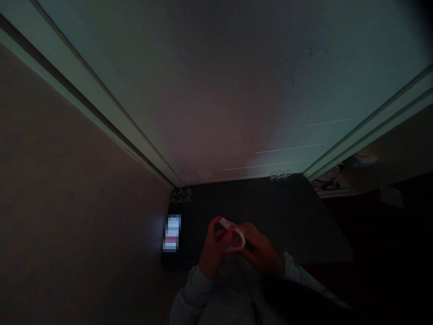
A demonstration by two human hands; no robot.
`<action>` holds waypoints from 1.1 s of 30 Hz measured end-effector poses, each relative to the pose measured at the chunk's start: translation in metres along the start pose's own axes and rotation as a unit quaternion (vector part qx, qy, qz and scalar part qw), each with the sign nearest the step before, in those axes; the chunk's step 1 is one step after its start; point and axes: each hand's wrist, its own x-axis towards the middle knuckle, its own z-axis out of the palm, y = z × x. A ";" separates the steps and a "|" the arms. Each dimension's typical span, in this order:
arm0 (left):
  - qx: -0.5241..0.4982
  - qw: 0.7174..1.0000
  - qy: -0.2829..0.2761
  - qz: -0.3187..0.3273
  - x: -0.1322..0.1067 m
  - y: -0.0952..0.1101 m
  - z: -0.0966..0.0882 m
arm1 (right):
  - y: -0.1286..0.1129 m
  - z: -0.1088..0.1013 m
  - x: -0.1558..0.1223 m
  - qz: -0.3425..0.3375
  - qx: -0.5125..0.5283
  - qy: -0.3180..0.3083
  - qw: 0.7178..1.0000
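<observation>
The room is very dark. My left hand [212, 247] and my right hand [260, 250] meet over a dark table [304, 225], both closed on a small pale ring-shaped thing [234, 234] that looks like a roll of tape. The left fingers pinch its upper left end and the right fingers wrap its right side. Grey sleeves cover both wrists. A lit phone screen [172, 232] glows on the table just left of my left hand.
A pale wall with faint heart-shaped marks [240, 143] rises behind the table. A plain wall [67, 203] stands on the left. Small shiny things [181, 195] lie at the table's back left corner, others [280, 175] at its back edge. Cluttered items [333, 177] show at right.
</observation>
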 end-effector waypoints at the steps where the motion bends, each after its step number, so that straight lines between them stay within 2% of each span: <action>1: 0.004 1.000 0.004 0.001 0.000 0.000 -0.001 | 0.000 0.001 0.000 0.003 0.005 0.000 1.000; 11: 0.024 0.999 0.024 0.012 -0.002 0.002 -0.001 | 0.002 0.005 -0.007 0.042 0.023 -0.011 0.999; 19: -0.008 1.000 0.016 -0.005 -0.003 0.001 0.001 | -0.007 0.004 -0.002 0.118 0.066 -0.017 0.991; 25: 0.013 1.000 0.013 -0.020 -0.003 0.001 0.000 | -0.011 0.002 0.004 0.169 0.089 -0.039 0.981; 29: -0.006 1.000 0.009 -0.008 -0.003 -0.001 -0.001 | -0.011 0.000 0.006 0.173 0.104 -0.056 0.978; 33: -0.036 0.999 0.016 0.003 -0.002 -0.004 -0.001 | -0.009 -0.002 0.007 0.145 0.109 -0.080 0.980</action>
